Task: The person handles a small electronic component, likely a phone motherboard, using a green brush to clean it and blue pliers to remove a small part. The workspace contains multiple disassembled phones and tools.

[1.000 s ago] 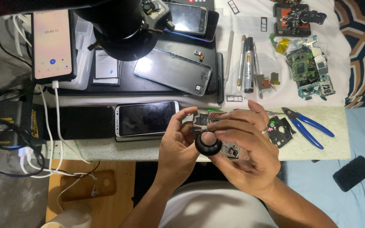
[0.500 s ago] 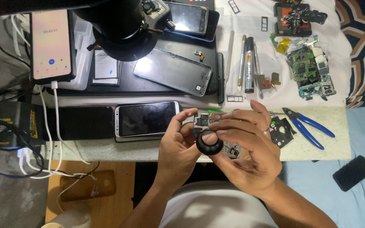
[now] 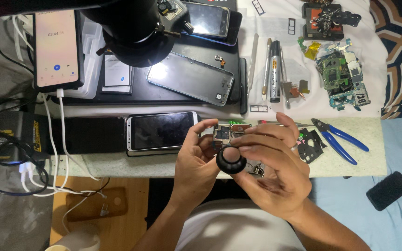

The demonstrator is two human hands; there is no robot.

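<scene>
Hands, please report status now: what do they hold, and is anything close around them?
Left hand grips small circuit part. Right hand pinches black round knob over it. White-framed phone just left, blue-handled pliers right.

Both hands raised together, left hand (image 3: pixel 196 160) and right hand (image 3: pixel 275 169), fingers curled.
</scene>
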